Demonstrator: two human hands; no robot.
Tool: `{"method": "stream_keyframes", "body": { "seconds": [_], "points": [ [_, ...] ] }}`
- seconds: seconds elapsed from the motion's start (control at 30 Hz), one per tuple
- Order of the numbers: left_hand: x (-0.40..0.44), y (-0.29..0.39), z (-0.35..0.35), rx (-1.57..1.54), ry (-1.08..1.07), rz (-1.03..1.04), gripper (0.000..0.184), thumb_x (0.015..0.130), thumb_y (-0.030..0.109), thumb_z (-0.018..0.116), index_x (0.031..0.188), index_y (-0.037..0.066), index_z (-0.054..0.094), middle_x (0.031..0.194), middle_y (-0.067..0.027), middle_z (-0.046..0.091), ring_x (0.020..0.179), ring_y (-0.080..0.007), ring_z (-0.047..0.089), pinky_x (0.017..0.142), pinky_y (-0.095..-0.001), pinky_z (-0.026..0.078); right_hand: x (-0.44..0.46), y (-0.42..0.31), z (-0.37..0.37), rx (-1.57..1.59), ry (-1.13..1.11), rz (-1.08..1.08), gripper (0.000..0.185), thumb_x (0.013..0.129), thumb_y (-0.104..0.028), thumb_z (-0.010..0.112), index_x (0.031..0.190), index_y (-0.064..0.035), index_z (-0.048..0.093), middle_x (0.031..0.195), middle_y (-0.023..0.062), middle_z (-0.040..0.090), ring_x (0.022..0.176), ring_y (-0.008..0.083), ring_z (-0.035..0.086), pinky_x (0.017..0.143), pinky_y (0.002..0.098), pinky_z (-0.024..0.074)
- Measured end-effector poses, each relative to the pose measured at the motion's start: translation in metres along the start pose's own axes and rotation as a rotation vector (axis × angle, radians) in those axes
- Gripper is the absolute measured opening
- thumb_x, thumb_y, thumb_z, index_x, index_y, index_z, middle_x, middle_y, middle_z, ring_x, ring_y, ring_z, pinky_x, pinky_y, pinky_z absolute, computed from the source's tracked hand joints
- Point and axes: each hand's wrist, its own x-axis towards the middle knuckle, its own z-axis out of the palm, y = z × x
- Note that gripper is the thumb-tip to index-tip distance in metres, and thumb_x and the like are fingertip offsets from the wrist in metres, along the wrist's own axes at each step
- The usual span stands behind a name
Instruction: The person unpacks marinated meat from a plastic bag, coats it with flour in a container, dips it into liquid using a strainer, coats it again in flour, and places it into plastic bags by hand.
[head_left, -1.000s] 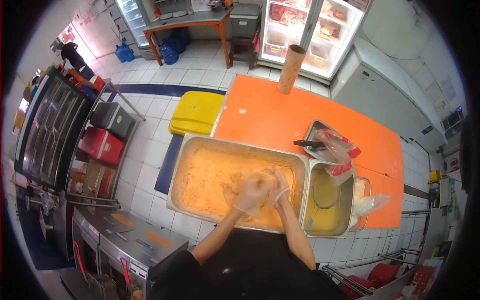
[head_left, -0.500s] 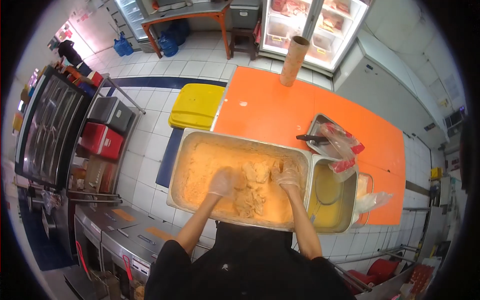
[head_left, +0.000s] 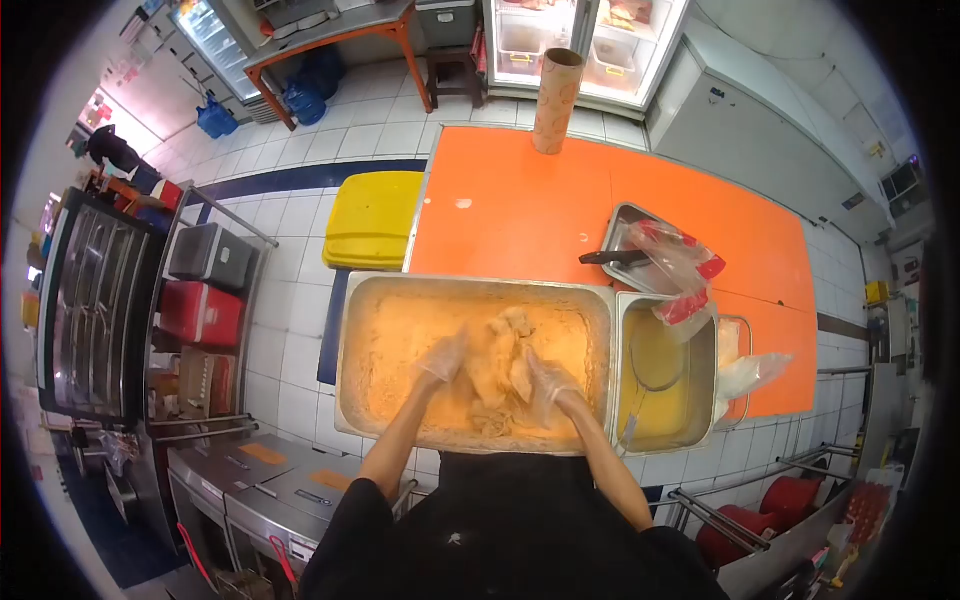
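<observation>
Several coated pieces (head_left: 500, 350) heaped in powder (head_left: 400, 320), steel pan (head_left: 480, 287).
Left grip (head_left: 445, 357) open, just beside; right grip (head_left: 549, 385) open at the pieces' edge. Judgement: scoop from beneath, turn gently, press powder evenly.

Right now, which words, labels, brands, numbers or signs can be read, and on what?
No text reads clearly.
Dark badge on the grey chest freezer: too small.
White label on the steel cabinet: too small.
Tall brown cardboard tube: print too blurred.
White mark on the black clothing: too small.
</observation>
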Motion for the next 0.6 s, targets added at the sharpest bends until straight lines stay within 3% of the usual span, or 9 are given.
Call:
{"method": "stream_keyframes", "body": {
  "seconds": [0.03,0.1,0.23,0.3,0.33,0.4,0.5,0.53,0.6],
  "points": [
    [-0.004,-0.006,-0.01,0.131,-0.064,0.007,0.064,0.094,0.054,0.049,0.123,-0.003,0.06,0.08,-0.0168,0.064,0.069,-0.0248,0.06,0.065,-0.0384,0.048,0.009,0.025,-0.008,0.008,0.002,0.002,0.069,0.099,-0.056,0.038,0.147,-0.0063,0.037,0.144,0.0154,0.047,0.128,0.0279,0.049,0.107,0.036,0.0365],
    [-0.016,-0.003,-0.027,0.083,-0.346,-0.178,0.067,0.094,0.062,0.04,0.11,0.003,0.067,0.103,-0.0189,0.067,0.096,-0.0261,0.06,0.082,-0.0377,0.048,0.039,0.074,-0.007,-0.334,-0.199,0.067,0.063,0.1,-0.053,0.039,0.146,-0.0089,0.039,0.141,0.0131,0.049,0.125,0.0239,0.051,0.104,0.0333,0.0381],
    [-0.033,0.013,0.02,-0.105,-0.111,0.008,0.061,0.093,0.056,0.049,0.121,0.003,0.061,0.115,-0.0172,0.064,0.103,-0.0242,0.057,0.082,-0.0364,0.049,0.034,0.05,0.023,-0.337,-0.499,0.071,0.057,0.102,-0.044,0.043,0.145,-0.0061,0.041,0.143,0.0118,0.048,0.127,0.0199,0.049,0.104,0.0292,0.0376],
    [-0.019,0.025,0.032,-0.251,-0.356,-0.067,0.06,0.092,0.052,0.055,0.126,0.002,0.056,0.119,-0.0167,0.062,0.104,-0.0216,0.057,0.079,-0.0357,0.05,0.026,0.029,0.038,0.301,-0.386,-0.041,0.057,0.1,-0.037,0.051,0.144,-0.0021,0.04,0.146,0.0124,0.044,0.134,0.0184,0.042,0.106,0.028,0.0348],
    [-0.021,0.039,0.028,-0.246,-0.35,-0.064,0.06,0.092,0.052,0.055,0.126,0.002,0.056,0.119,-0.0167,0.062,0.104,-0.0216,0.057,0.079,-0.0357,0.05,0.018,0.017,0.034,0.301,-0.388,-0.048,0.057,0.1,-0.037,0.051,0.144,-0.0021,0.04,0.146,0.0124,0.044,0.134,0.0184,0.042,0.106,0.028,0.0348],
    [-0.027,0.067,0.017,-0.453,-0.067,-0.139,0.055,0.092,0.048,0.056,0.12,0.001,0.061,0.111,-0.0148,0.066,0.094,-0.0205,0.06,0.077,-0.0349,0.051,0.009,-0.003,0.019,0.516,-0.252,-0.025,0.063,0.097,-0.038,0.055,0.144,0.0006,0.038,0.149,0.0128,0.04,0.14,0.0202,0.033,0.11,0.028,0.0301],
    [-0.033,0.095,-0.022,-0.646,-0.082,-0.191,0.056,0.091,0.048,0.057,0.116,-0.001,0.063,0.099,-0.0161,0.068,0.08,-0.0234,0.064,0.073,-0.0352,0.052,0.008,0.009,-0.002,0.598,-0.047,-0.036,0.074,0.093,-0.043,0.061,0.146,0.0013,0.035,0.147,0.0191,0.041,0.139,0.0255,0.036,0.108,0.0312,0.0337],
    [-0.034,0.089,-0.027,-0.65,-0.08,-0.191,0.056,0.091,0.048,0.057,0.116,-0.001,0.063,0.099,-0.0161,0.068,0.08,-0.0234,0.064,0.073,-0.0352,0.052,-0.002,-0.005,-0.012,0.594,-0.048,-0.035,0.074,0.093,-0.043,0.061,0.146,0.0013,0.035,0.147,0.0191,0.041,0.139,0.0255,0.036,0.108,0.0312,0.0337],
    [-0.033,0.082,-0.04,-0.064,0.132,0.012,0.057,0.088,0.051,0.061,0.1,-0.004,0.065,0.087,-0.0205,0.068,0.078,-0.031,0.065,0.071,-0.0398,0.05,-0.032,-0.043,-0.031,-0.133,0.129,0.003,0.077,0.087,-0.047,0.065,0.14,0.0044,0.042,0.137,0.0263,0.049,0.13,0.0307,0.047,0.102,0.0368,0.0411]
  ]
}}
